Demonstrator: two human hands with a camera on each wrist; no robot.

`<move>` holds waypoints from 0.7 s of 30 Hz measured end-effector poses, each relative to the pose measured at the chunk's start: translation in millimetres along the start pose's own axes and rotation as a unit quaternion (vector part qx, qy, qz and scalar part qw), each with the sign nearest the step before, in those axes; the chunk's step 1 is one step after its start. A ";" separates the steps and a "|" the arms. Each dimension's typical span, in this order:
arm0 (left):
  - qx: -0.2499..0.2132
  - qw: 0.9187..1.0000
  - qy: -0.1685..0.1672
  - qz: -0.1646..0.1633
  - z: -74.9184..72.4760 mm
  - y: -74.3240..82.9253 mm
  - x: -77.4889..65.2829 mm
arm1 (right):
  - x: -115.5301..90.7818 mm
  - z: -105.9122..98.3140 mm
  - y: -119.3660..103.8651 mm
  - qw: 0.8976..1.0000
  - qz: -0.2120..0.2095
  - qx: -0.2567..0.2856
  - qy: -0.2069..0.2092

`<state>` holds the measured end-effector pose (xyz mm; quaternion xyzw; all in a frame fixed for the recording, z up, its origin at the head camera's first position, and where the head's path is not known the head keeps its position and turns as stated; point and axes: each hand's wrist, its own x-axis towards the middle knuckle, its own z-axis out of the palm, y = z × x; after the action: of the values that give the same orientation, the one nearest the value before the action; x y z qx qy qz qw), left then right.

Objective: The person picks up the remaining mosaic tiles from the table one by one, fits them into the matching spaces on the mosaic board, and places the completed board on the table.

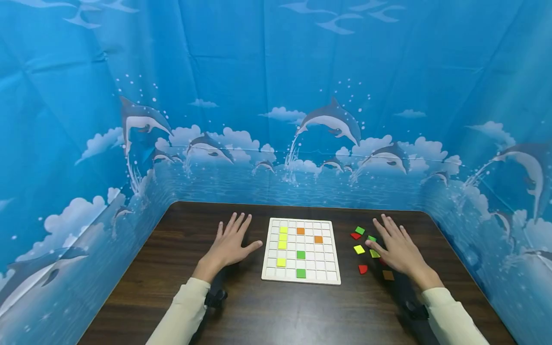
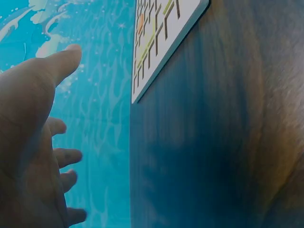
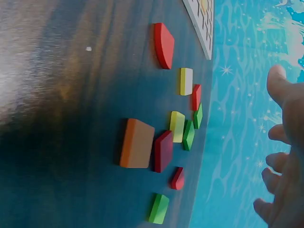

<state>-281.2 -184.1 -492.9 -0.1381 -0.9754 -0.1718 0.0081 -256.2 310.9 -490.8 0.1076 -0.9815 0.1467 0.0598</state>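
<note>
A white grid board (image 1: 321, 275) lies on the dark wooden table, with yellow tiles (image 1: 282, 245), orange tiles (image 1: 300, 231) and green tiles (image 1: 301, 255) set in some of its squares. To its left my left hand (image 1: 229, 246) is spread above the table, thumb toward the board, holding nothing. Over on the right, my right hand (image 1: 399, 250) hovers with fingers spread above a loose group of tiles, partly hiding some. In the right wrist view these include an orange tile (image 3: 137, 145), a dark red tile (image 3: 164, 151), a red piece with a curved edge (image 3: 164, 46) and a green tile (image 3: 159, 209).
The table (image 1: 267, 314) has rounded far corners. A blue curtain (image 1: 241, 187) printed with dolphins and clouds stands along its back and sides. Both wrists wear dark straps with a small device, such as the left wrist device (image 1: 216, 298).
</note>
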 end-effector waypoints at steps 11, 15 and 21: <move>-0.011 1.000 -0.011 0.017 21.2 24.9 -24.9 | -29.4 2.9 -0.3 0.998 -0.026 0.033 0.050; -0.007 0.999 -0.016 0.035 27.8 33.2 -32.9 | -39.3 7.2 2.9 0.997 -0.039 0.043 0.051; 0.001 0.997 -0.027 0.067 36.9 40.8 -38.8 | -50.5 16.5 8.8 0.997 -0.047 0.041 0.042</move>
<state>-231.6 -145.1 -516.5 -0.2082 -0.9638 -0.1663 -0.0062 -210.7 323.9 -516.4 0.1498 -0.9651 0.1885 0.1032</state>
